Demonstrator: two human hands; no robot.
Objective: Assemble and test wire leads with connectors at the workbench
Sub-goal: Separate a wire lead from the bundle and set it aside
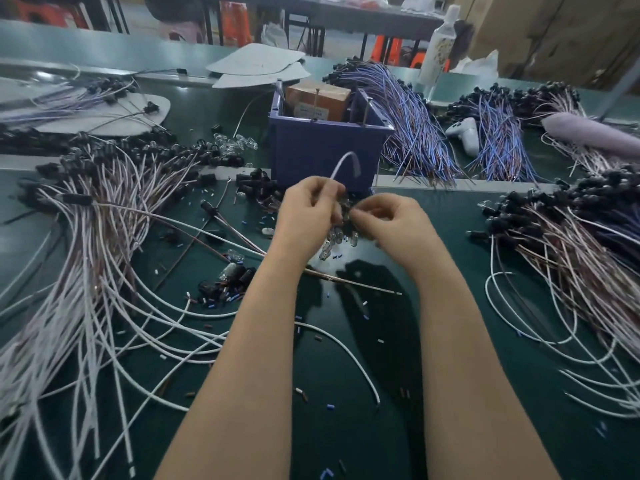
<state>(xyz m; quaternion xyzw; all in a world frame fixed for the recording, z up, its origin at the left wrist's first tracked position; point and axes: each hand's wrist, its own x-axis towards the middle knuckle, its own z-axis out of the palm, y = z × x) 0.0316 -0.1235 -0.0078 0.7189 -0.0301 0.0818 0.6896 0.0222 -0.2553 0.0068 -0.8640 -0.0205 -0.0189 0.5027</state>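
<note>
Heaps of white-and-pink wire leads capped with black connectors [104, 209] cover the dark green bench [346, 358] at left, the left hand [308, 216] pinches a thin white wire lead [341, 160] in its grip mid-bench, the right hand [391, 223] pinches a small blurred part [347, 213] beside it, and a similar capped heap [568, 230] lies right, so many look done and this one unfinished.

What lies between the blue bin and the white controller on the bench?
In the head view, a bundle of blue-purple wire leads lies there.
</note>
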